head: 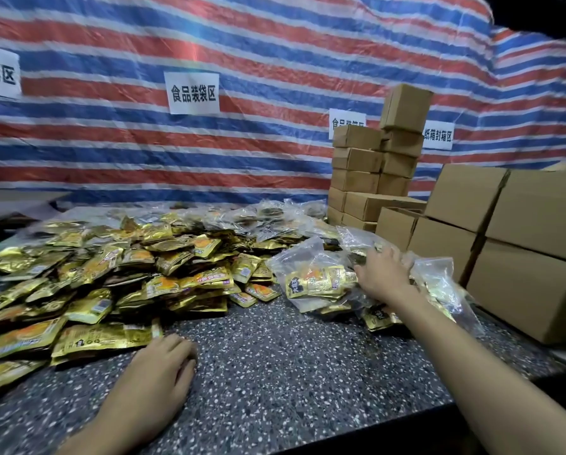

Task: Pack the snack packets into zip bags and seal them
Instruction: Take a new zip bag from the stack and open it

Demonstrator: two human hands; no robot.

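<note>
A big heap of gold snack packets [117,274] covers the left and middle of the speckled table [275,366]. To its right lie clear zip bags filled with packets [314,280], and more filled bags [275,218] pile up behind. My right hand [385,274] reaches out over the filled bags and rests on them, fingers spread. My left hand [163,366] lies on the table at the near edge of the heap, fingers loosely curled, its fingertips beside a gold packet [104,336]. It holds nothing that I can see.
Brown cardboard boxes [504,241] are stacked at the right edge of the table, with a taller stack of small boxes [373,165] behind. A red, white and blue striped tarp [209,142] with paper signs hangs along the back.
</note>
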